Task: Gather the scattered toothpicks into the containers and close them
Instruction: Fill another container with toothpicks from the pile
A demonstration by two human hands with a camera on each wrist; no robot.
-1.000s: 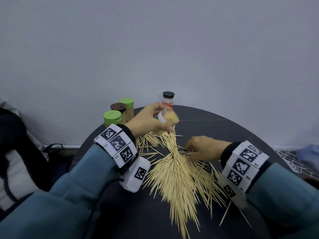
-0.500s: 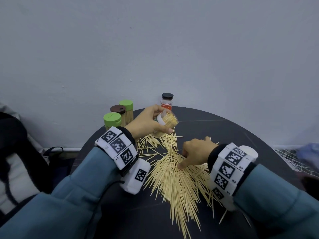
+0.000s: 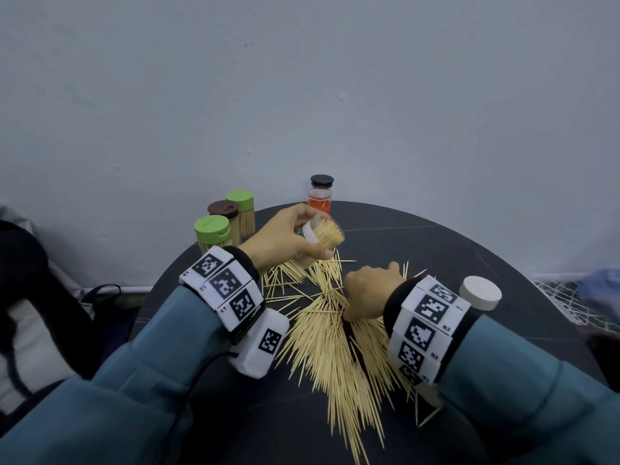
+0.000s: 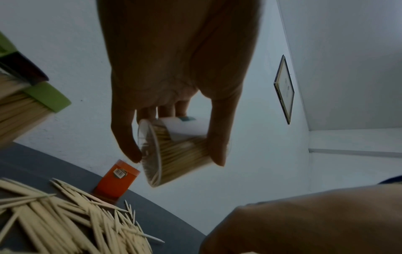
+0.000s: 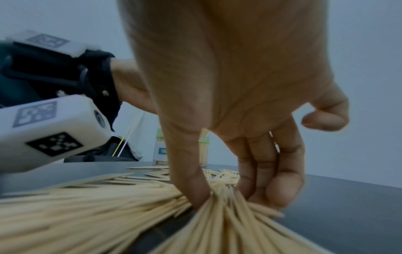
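We are reaching our right hand [image 3: 370, 290] down into the toothpick pile [image 3: 335, 344], thumb and fingers pinching a bunch beneath it, while our left hand [image 3: 281, 234] is gripping the open container [image 3: 322, 234], tilted, just beyond.

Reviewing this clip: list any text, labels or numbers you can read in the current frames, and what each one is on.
"TOO", cut off by the right hand: teal label on the green-lidded container.
Small characters beside the wristband markers: too small to read.
Sticker on the orange jar: too blurred to read.
Framed picture: nothing readable.
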